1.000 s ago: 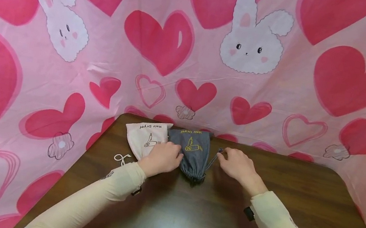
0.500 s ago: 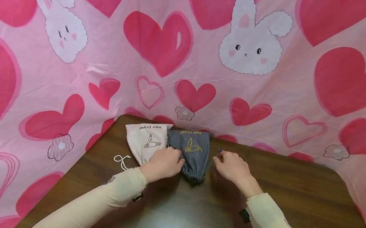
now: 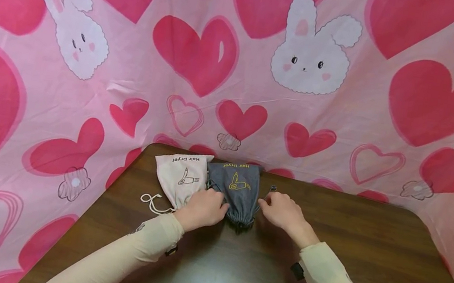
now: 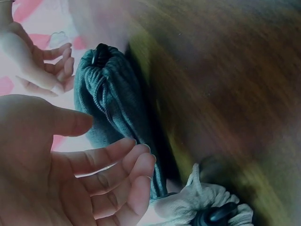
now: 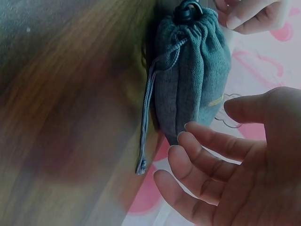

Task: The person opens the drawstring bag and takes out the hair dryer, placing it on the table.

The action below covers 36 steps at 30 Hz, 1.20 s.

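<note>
A dark grey drawstring bag (image 3: 237, 189) printed "Hair Dryer" lies with its gathered neck toward me, beside a white drawstring bag (image 3: 178, 173). My left hand (image 3: 205, 206) hovers at the dark bag's left side, over the white bag's neck. In the left wrist view its fingers (image 4: 110, 181) curve loosely around nothing. My right hand (image 3: 286, 212) is at the dark bag's right side. Its relaxed fingers (image 5: 202, 150) hold nothing in the right wrist view. The bag's loose cord (image 5: 146, 108) hangs out beside them, and a black cord lock (image 5: 187, 12) closes the neck.
Both bags lie near the back edge of a brown wooden table (image 3: 353, 238). A white cord loop (image 3: 149, 201) trails left of the white bag. Pink heart-and-bunny cloth (image 3: 255, 72) hangs behind and along the sides.
Both hands have drawn slightly toward me along the dark bag's sides. The right hand has also come inward, away from the cord's end. The bags have barely moved.
</note>
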Tool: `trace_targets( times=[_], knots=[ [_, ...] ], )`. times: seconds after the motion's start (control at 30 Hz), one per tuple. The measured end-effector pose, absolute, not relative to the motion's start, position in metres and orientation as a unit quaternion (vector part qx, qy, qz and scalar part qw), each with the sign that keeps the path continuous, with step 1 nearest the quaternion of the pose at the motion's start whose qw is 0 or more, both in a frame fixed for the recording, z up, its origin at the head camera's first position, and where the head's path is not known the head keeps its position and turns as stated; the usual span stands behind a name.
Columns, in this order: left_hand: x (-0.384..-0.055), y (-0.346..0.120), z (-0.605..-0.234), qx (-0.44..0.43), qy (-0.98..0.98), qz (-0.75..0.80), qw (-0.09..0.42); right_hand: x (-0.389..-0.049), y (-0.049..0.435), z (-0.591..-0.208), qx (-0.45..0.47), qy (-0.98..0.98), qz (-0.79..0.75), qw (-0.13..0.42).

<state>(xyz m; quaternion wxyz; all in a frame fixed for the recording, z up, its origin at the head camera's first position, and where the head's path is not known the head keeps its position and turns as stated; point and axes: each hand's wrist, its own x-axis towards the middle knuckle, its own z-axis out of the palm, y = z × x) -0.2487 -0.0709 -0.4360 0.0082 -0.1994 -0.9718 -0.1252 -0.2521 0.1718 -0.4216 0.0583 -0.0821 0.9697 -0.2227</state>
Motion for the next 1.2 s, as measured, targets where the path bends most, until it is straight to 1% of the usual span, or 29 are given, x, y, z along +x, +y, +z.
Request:
trace_targets(
  times=[0.23, 0.6, 1.03, 1.2],
  knots=[
    [-0.250, -0.070, -0.443, -0.202, -0.971, -0.126, -0.006, -0.250, 0.168, -0.428, -0.086, 0.965, -0.238, 0.063],
    [-0.251, -0.066, -0.452, -0.192, -0.974, -0.122, 0.005, -0.246, 0.161, -0.433, -0.086, 0.965, -0.241, 0.063],
    [-0.252, -0.064, -0.452, -0.176, -0.975, -0.136, 0.001, -0.241, 0.155, -0.436, -0.093, 0.966, -0.234, 0.059],
    [-0.253, -0.063, -0.453, -0.180, -0.975, -0.132, -0.010, -0.242, 0.154, -0.440, -0.095, 0.964, -0.240, 0.056]
  ],
)
